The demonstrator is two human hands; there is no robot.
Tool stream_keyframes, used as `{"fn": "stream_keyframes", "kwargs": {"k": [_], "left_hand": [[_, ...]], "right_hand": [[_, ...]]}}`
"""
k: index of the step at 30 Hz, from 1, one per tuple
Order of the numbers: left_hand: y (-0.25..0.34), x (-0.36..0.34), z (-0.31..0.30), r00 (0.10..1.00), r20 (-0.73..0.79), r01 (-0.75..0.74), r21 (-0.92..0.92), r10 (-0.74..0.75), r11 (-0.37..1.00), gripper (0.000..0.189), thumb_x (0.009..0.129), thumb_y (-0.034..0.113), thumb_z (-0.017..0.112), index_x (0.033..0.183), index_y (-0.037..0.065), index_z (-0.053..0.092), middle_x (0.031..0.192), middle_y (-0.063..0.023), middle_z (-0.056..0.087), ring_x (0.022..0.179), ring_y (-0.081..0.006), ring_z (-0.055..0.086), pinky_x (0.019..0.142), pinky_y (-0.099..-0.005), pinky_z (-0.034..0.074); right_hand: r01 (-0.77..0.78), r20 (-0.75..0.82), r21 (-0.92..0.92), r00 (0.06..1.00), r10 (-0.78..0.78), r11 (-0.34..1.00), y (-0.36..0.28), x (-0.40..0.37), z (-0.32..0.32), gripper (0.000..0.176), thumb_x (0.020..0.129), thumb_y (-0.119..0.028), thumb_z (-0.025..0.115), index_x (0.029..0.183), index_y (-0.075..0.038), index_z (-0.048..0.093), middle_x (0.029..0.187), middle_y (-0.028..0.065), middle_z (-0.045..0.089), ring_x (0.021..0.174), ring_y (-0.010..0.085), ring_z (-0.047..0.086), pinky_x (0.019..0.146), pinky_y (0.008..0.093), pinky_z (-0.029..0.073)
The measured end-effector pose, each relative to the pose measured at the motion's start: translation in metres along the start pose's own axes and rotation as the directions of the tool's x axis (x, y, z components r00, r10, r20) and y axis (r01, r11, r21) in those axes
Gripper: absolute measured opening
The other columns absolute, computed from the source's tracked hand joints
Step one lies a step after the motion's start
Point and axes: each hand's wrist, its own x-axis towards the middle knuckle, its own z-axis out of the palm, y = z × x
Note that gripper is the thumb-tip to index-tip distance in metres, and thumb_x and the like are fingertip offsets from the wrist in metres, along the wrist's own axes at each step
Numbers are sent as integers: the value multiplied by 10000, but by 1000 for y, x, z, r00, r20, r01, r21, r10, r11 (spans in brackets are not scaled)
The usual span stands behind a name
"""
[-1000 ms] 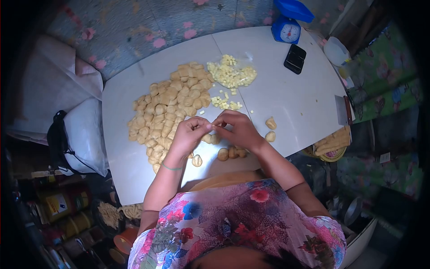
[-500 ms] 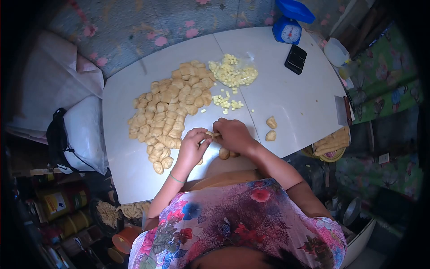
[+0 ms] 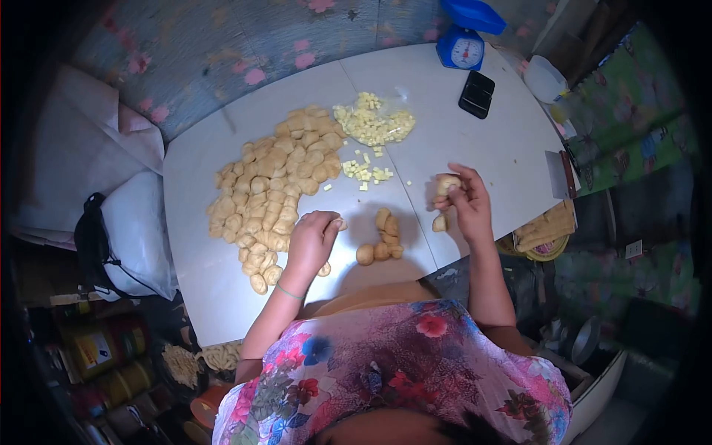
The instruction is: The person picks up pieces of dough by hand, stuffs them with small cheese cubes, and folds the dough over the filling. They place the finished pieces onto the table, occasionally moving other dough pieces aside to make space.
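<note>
Here, through the head camera, I see the right hand [image 3: 471, 200] pinching a dough piece [image 3: 448, 185] over the tabletop [image 3: 512, 133], just beside another dough lump [image 3: 440, 223], lightly, I judge, to keep its shape. The left hand [image 3: 313, 241] grips what looks like a dough bit [image 3: 341, 223] near the dough pile [image 3: 274, 178]; loose pale cubes [image 3: 363, 172] lie beyond, seemingly for easy reach

Blue scale [image 3: 461, 52] near black case [image 3: 476, 94]

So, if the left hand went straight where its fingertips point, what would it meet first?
The left hand would probably meet the cluster of dough balls, though the hand's height is unclear.
</note>
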Motion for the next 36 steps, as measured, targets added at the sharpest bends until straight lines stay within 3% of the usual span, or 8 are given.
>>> {"fn": "stream_keyframes", "kwargs": {"k": [8, 14, 17, 20, 23, 26, 33, 36], "left_hand": [[8, 5, -1, 998, 23, 50, 74, -52, 996, 223, 781, 170, 694, 936, 21, 635, 838, -159, 594, 804, -335, 571, 741, -408, 471], [9, -2, -15, 962, 156, 236, -54, -225, 970, 219, 738, 35, 636, 955, 4, 628, 1014, -178, 580, 798, -281, 581, 704, -359, 477], [-7, -11, -15, 979, 135, 187, -283, -155, 941, 231, 735, -47, 578, 958, -10, 628, 1154, -166, 556, 810, -205, 593, 664, -301, 472], [-16, -18, -5, 984, 68, 176, -575, -167, 799, 227, 760, -110, 524, 946, -28, 625, 1238, -167, 534, 839, -166, 606, 655, -259, 489], [-9, -23, -4, 946, 133, 267, -834, -294, 483, 211, 805, -138, 482, 935, -42, 618, 1247, -194, 531, 867, -192, 625, 687, -265, 535], [3, -28, -15, 901, 247, 370, -865, -356, 339, 217, 838, -143, 458, 966, -54, 608, 1184, -212, 557, 891, -225, 637, 734, -302, 571], [31, -39, -19, 854, 236, 253, -967, -464, -27, 328, 849, -123, 457, 1151, -65, 569, 1067, -177, 597, 864, -231, 653, 760, -315, 575], [34, -47, -10, 899, 70, 190, -952, -433, 240, 300, 878, -47, 508, 1173, -76, 556, 1054, -151, 605, 857, -234, 658, 767, -317, 564]], "right_hand": [[113, -212, -448, 950, -228, 887, 10, -4, -25, 229, 887, 37, 477, 1075, 8, 606, 1247, 156, 564, 1026, 185, 587, 884, 317, 486], [-53, -350, -154, 937, -4, 987, 8, -8, -32, 201, 913, -27, 533, 1104, 7, 584, 1295, 176, 531, 968, 153, 586, 845, 301, 495], [42, -303, -208, 947, -105, 977, 36, -2, -52, 253, 877, 19, 524, 1113, -19, 605, 1340, 186, 511, 1062, 213, 564, 915, 329, 469], [168, -1, -783, 962, -272, 599, 43, -1, -60, 335, 818, 18, 539, 1123, -79, 636, 1394, 184, 471, 1204, 288, 480, 1023, 400, 374], [144, 42, -914, 963, -265, 378, 9, -8, -29, 382, 767, -28, 559, 1118, -136, 661, 1376, 168, 489, 1282, 336, 390, 1080, 444, 264], [315, 195, -792, 942, -273, 523, 17, 8, -21, 362, 769, -89, 587, 1117, -152, 665, 1341, 145, 524, 1272, 326, 411, 1077, 443, 244], [351, 348, -857, 934, -79, 377, 25, 45, 16, 228, 781, -96, 590, 984, -94, 693, 978, 100, 631, 1006, 287, 558, 889, 401, 416], [362, 346, -782, 929, -129, 508, 26, 46, 16, 152, 804, -97, 590, 914, -71, 693, 906, 107, 639, 884, 264, 601, 812, 358, 470]]}}
